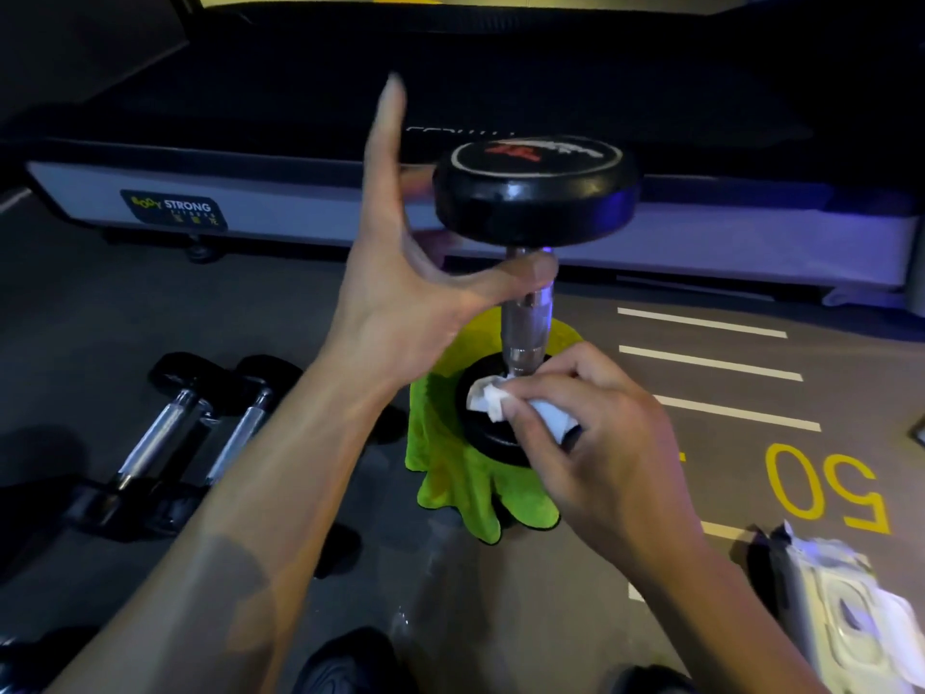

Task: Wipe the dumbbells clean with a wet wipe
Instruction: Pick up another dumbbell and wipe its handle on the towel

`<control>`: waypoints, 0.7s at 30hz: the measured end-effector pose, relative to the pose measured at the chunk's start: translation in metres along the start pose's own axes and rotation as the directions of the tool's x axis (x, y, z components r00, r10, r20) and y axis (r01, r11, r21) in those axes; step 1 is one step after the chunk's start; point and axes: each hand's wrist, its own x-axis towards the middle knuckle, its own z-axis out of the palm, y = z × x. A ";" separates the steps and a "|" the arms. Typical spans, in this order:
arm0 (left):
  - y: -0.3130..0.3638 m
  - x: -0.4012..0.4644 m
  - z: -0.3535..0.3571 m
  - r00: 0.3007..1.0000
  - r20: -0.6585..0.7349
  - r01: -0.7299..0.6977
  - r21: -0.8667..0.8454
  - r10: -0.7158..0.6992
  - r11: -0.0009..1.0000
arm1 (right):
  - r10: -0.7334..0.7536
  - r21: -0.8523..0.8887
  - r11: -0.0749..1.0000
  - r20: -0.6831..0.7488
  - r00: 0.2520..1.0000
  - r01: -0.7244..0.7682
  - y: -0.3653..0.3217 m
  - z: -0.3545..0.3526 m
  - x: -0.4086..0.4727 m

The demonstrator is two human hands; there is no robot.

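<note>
A black dumbbell point(534, 192) with a chrome handle stands upright on a green cloth point(460, 488) on the floor. My left hand point(400, 293) is spread beside its handle, the thumb resting against the chrome bar just under the top head and the fingers pointing straight up. My right hand point(595, 423) pinches a crumpled white wet wipe point(493, 398) and presses it onto the top face of the lower head, close to the handle's base.
Two smaller black dumbbells point(200, 423) lie on the floor at the left. A wet-wipe pack point(846, 618) lies at the lower right. A treadmill point(300, 202) runs across the back. White lines and a yellow "50" mark the floor at right. My shoes show at the bottom edge.
</note>
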 end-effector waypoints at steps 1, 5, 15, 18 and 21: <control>0.004 0.002 -0.004 0.997 0.047 -0.071 0.096 0.067 0.993 | 0.015 0.025 1.000 0.034 0.999 -0.016 0.001 -0.003 0.001; 0.015 -0.002 0.001 0.962 0.100 -0.273 0.274 0.255 0.922 | 0.035 0.090 0.994 0.229 0.973 -0.057 0.007 -0.027 0.008; 0.011 0.006 0.005 0.976 0.037 -0.214 0.284 0.213 0.935 | 0.267 0.357 0.906 -0.070 0.961 -0.226 0.009 -0.021 0.028; 0.011 0.009 0.006 0.979 0.034 -0.203 0.268 0.201 0.942 | 0.144 0.239 0.959 0.062 0.988 -0.155 0.004 -0.019 0.019; 0.011 0.013 0.004 0.985 0.017 -0.169 0.249 0.170 0.954 | -0.029 0.025 0.999 0.122 0.992 0.026 0.006 -0.028 0.014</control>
